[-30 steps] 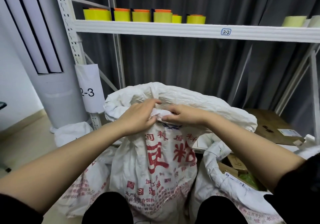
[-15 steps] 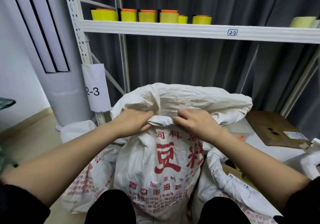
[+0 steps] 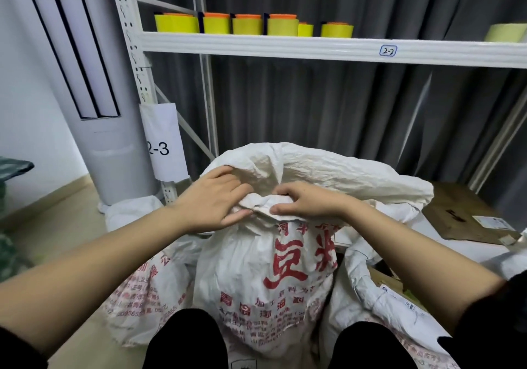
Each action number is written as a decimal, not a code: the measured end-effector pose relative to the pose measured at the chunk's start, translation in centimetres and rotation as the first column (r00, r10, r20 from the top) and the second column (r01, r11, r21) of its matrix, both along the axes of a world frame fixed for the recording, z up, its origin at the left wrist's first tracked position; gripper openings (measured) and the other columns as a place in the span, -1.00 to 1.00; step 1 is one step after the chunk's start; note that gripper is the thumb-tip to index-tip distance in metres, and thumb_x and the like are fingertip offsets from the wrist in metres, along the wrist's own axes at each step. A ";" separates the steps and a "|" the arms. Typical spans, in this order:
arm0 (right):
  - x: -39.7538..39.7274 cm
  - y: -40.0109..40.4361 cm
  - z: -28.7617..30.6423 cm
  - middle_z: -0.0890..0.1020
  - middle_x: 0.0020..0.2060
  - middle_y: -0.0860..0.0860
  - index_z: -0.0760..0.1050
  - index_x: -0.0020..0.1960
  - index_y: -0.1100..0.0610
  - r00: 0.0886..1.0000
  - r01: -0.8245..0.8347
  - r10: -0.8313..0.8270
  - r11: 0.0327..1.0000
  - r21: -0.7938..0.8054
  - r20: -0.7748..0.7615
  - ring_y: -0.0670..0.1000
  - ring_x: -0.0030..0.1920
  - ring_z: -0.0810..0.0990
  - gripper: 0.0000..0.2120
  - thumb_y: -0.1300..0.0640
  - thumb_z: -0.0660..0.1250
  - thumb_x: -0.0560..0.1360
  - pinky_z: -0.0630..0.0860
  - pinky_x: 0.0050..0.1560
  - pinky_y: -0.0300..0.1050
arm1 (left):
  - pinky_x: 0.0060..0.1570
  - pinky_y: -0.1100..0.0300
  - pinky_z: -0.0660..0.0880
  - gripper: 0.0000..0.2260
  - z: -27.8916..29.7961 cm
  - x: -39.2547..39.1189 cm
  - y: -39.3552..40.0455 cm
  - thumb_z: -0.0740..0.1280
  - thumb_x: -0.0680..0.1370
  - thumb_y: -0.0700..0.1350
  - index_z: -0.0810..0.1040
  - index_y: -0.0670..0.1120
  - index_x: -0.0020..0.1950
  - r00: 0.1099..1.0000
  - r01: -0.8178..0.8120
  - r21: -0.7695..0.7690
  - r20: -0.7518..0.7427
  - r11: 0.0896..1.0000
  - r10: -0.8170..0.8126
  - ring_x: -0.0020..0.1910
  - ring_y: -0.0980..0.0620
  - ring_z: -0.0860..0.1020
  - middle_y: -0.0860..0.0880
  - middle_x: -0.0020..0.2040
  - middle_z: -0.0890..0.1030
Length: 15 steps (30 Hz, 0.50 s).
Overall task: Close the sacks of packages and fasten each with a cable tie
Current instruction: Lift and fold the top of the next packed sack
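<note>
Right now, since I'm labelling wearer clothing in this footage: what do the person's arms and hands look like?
Both forearms are bare. The left hand and right hand wear no gloves, rings or watch that show. Black sleeves are pushed up near the elbows, at the frame's lower corners: left sleeve, right sleeve.

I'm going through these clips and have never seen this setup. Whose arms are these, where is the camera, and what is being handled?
There is no machine here. The camera sits on a person's head, looking forward and down, so the two bare arms are the wearer's own. The left hand and right hand both grip the bunched mouth of a white woven sack with red print, gathering it shut. No cable tie is visible. Another sack stands open at the right, with packages inside. Behind is a white metal shelf carrying yellow rolls, plus a flattened cardboard box at the right.
</note>
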State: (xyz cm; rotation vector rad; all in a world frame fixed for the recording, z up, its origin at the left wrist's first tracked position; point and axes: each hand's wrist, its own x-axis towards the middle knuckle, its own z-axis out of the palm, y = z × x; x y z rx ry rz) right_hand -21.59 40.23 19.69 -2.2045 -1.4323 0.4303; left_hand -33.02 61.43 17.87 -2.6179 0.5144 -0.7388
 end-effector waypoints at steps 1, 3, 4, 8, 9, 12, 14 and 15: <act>-0.1 0.0 -0.3 0.56 -0.14 -0.17 0.50 -0.05 -0.08 1.000 -0.002 0.001 0.999 0.036 0.019 -0.18 -0.14 0.52 -0.95 -0.02 0.35 0.52 0.42 -0.11 -0.21 | 0.26 0.05 0.29 -0.54 -0.3 0.0 0.2 0.03 0.59 0.21 0.54 -0.11 0.03 1.000 -0.024 -0.028 -0.010 0.999 0.024 -0.11 -0.04 0.55 -0.03 -0.17 0.60; -0.4 -0.1 -0.8 0.60 -0.08 -0.11 0.52 0.04 0.00 0.994 0.010 -0.024 0.992 0.127 0.109 -0.09 -0.07 0.55 -0.86 0.02 0.36 0.50 0.48 -0.04 -0.08 | 0.21 0.02 0.31 -0.54 -0.7 0.3 0.4 -0.05 0.60 0.21 0.47 -0.08 -0.12 0.998 -0.052 -0.097 -0.042 0.994 0.048 -0.21 -0.03 0.49 -0.01 -0.26 0.54; -0.7 -0.2 -1.0 0.61 -0.07 -0.10 0.51 0.07 0.00 0.981 0.020 -0.055 0.983 0.183 0.186 -0.06 -0.07 0.56 -0.83 0.03 0.35 0.49 0.49 -0.04 -0.04 | 0.16 0.02 0.33 -0.56 -0.7 0.6 0.4 -0.08 0.61 0.20 0.40 -0.05 -0.18 0.998 -0.050 -0.148 -0.055 0.988 0.042 -0.27 -0.01 0.42 0.02 -0.32 0.47; -1.6 -1.3 -3.0 0.55 -0.21 0.00 0.44 0.07 0.04 0.592 -0.204 -0.161 0.918 0.340 0.790 0.05 -0.27 0.53 -0.78 0.19 0.35 0.44 0.39 -0.42 -0.11 | -0.04 0.09 0.35 -0.66 0.0 1.7 -0.6 -0.05 0.57 0.05 0.27 -0.05 -0.34 0.996 -0.046 -0.284 -0.083 0.958 0.023 -0.42 0.00 0.22 0.06 -0.47 0.23; -1.5 -1.5 -3.7 0.50 -0.25 0.02 0.43 0.06 0.08 0.440 -0.290 -0.168 0.903 0.317 0.882 0.05 -0.34 0.48 -0.77 0.26 0.34 0.45 0.36 -0.47 -0.10 | -0.08 0.09 0.36 -0.67 0.2 1.9 -0.9 -0.05 0.53 0.01 0.25 -0.06 -0.38 0.996 -0.060 -0.302 -0.083 0.951 0.036 -0.45 -0.01 0.20 0.05 -0.51 0.19; -1.3 -1.6 -4.8 0.46 -0.23 0.04 0.38 0.08 0.09 0.321 -0.320 -0.208 0.894 0.313 0.924 0.03 -0.35 0.43 -0.78 0.28 0.29 0.48 0.30 -0.47 -0.11 | -0.11 0.04 0.42 -0.73 0.4 2.5 -1.3 -0.03 0.44 -0.04 0.22 -0.06 -0.45 0.995 -0.103 -0.334 -0.039 0.937 0.095 -0.50 -0.02 0.17 0.04 -0.57 0.17; -2.1 -1.2 -4.1 0.49 -0.11 0.00 0.35 0.10 0.03 0.546 -0.128 -0.206 0.937 0.324 0.812 0.02 -0.23 0.50 -0.83 0.03 0.25 0.54 0.34 -0.39 -0.13 | -0.19 0.04 0.45 -0.77 0.5 2.6 -1.1 0.04 0.41 -0.10 0.22 -0.05 -0.46 0.993 -0.074 -0.301 0.061 0.951 0.097 -0.52 -0.01 0.17 0.03 -0.58 0.23; -2.9 -1.0 -3.2 0.50 -0.04 -0.05 0.35 0.12 0.00 0.696 -0.017 -0.213 0.950 0.312 0.686 -0.02 -0.14 0.52 -0.76 -0.12 0.19 0.55 0.40 -0.32 -0.12 | -0.23 0.05 0.45 -0.78 0.5 2.5 -0.9 0.07 0.41 -0.13 0.24 -0.05 -0.46 0.992 -0.050 -0.270 0.102 0.962 0.080 -0.53 -0.02 0.19 0.00 -0.58 0.28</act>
